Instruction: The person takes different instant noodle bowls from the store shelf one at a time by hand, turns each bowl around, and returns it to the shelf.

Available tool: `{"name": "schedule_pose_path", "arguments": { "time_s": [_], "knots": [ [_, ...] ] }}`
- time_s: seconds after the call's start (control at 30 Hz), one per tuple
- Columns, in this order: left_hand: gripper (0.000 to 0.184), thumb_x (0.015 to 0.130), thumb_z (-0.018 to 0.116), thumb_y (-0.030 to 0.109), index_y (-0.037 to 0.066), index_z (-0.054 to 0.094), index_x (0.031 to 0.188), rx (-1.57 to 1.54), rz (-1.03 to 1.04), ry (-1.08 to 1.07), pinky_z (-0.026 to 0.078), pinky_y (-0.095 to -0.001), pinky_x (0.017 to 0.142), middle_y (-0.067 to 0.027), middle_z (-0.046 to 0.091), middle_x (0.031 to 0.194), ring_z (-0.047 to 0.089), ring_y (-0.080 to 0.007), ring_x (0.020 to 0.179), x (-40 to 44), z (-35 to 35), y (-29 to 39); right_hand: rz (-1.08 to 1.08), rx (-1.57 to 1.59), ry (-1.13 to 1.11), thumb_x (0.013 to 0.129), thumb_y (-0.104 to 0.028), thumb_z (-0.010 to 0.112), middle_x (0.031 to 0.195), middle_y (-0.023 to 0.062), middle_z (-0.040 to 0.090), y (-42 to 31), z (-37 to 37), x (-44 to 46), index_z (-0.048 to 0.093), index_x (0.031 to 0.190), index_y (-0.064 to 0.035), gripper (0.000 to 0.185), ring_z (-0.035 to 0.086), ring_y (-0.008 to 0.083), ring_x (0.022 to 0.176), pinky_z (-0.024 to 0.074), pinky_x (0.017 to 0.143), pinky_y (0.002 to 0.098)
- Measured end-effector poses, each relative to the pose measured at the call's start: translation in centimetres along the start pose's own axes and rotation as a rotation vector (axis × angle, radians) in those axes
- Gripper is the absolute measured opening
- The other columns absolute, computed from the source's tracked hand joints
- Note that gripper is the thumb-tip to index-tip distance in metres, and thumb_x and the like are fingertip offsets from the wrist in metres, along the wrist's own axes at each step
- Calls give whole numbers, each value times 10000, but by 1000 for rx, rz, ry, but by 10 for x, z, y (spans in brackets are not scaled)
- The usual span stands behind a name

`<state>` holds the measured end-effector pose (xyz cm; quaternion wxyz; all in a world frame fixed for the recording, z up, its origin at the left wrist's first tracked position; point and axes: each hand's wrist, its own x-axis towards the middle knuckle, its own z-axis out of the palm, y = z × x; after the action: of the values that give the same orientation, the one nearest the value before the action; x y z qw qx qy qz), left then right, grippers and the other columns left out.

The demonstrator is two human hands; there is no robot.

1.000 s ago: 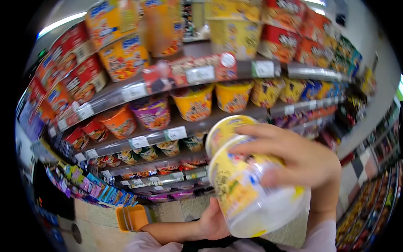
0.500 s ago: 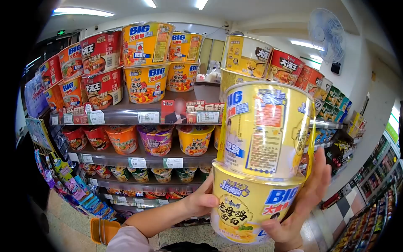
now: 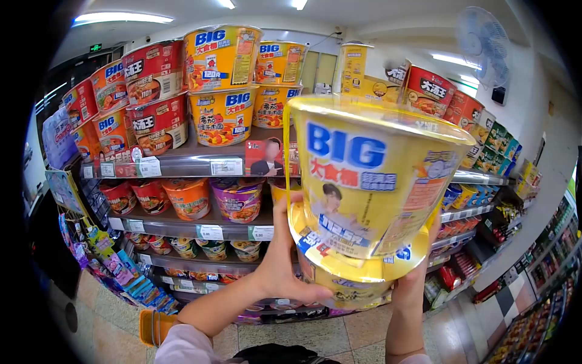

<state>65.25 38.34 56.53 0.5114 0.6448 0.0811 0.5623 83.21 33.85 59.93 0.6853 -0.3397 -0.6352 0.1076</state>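
Observation:
Two yellow instant noodle cups are stacked in front of the shelf, joined by yellow strips at their sides. The upper noodle cup (image 3: 364, 182) has blue "BIG" lettering and tilts, its lid rim toward me. Under it, the lower noodle cup (image 3: 351, 286) shows part of its yellow lid and side. My left hand (image 3: 284, 261) grips the stack's left side, with the thumb against the lower cup. On the right, my right hand (image 3: 413, 282) is closed around the lower cup; its fingers are mostly hidden behind the stack.
A store shelf (image 3: 191, 165) carries stacked red, orange and yellow noodle cups, with more cups on tiers below. Hanging snack packets (image 3: 124, 279) line its left end. On the tiled floor stands an orange basket (image 3: 156, 327). A fan (image 3: 483, 45) hangs on the right wall.
The stacked noodle cups have turned and tilted, so the upper cup's "BIG" side now faces me. My left hand has shifted up the side; the right fingers have gone behind the cups.

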Motion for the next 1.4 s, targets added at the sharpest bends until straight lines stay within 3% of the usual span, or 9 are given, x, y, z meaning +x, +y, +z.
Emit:
{"name": "schedule_pose_path", "arguments": {
  "time_s": [0.17,0.2,0.23,0.27,0.33,0.5,0.53,0.9,1.4],
  "knots": [
    [1215,475,836,313,42,46,1357,282,350,-28,226,-371,1029,-165,218,1332,268,-269,1247,44,-23,36,124,230,-206,665,-712,542,1319,126,289,15,6,24,45,1357,28,1129,311,218,1216,259,1012,360],
    [1226,482,829,317,53,24,1368,334,390,-43,235,-381,1030,-163,203,1352,271,-272,1252,56,-28,47,171,329,-202,707,-666,542,1310,75,373,40,-6,35,175,1370,-75,961,393,216,1203,337,992,385],
    [1251,500,818,318,78,-29,1389,350,381,-28,252,-400,1032,-154,185,1384,274,-274,1263,68,-31,59,97,211,-257,727,-649,541,1288,118,333,10,13,62,148,1335,30,992,352,207,1180,289,983,341],
    [1212,513,809,297,78,2,1389,487,448,-23,272,-393,1021,-159,236,1359,307,-271,1244,83,-41,67,100,301,-258,832,-594,410,1293,79,400,36,4,79,220,1355,-66,767,421,210,1183,352,975,369],
    [1130,544,787,258,81,56,1387,571,527,5,306,-376,1001,-165,324,1312,366,-264,1207,115,-56,83,-119,144,-299,901,-343,426,1215,100,398,14,30,129,180,1349,-42,593,440,162,1008,404,809,273],
    [970,647,740,144,53,102,1373,539,491,11,345,-328,973,-157,373,1285,430,-241,1154,161,-77,103,29,137,-391,840,-586,426,1194,144,450,0,57,181,82,1396,-86,823,468,208,1069,435,833,352],
    [970,647,740,144,53,102,1373,543,498,10,345,-328,973,-157,373,1285,430,-241,1154,168,-84,102,49,157,-390,899,-477,395,1267,122,407,2,63,185,91,1409,-132,687,455,211,1119,409,905,389],
    [1085,586,759,-20,105,42,1391,576,367,75,284,-331,1019,-126,266,1373,295,-227,1260,173,-124,48,-35,311,-561,872,-221,544,1449,156,94,59,78,196,-35,1404,-73,800,243,252,1286,262,1023,340],
    [991,716,684,41,74,-35,1397,717,321,158,296,-336,1013,-179,254,1389,334,-245,1248,150,-122,32,-46,213,-435,883,-170,503,1226,163,464,96,95,174,196,1365,-13,593,480,198,1070,376,904,308]
  ]
}}
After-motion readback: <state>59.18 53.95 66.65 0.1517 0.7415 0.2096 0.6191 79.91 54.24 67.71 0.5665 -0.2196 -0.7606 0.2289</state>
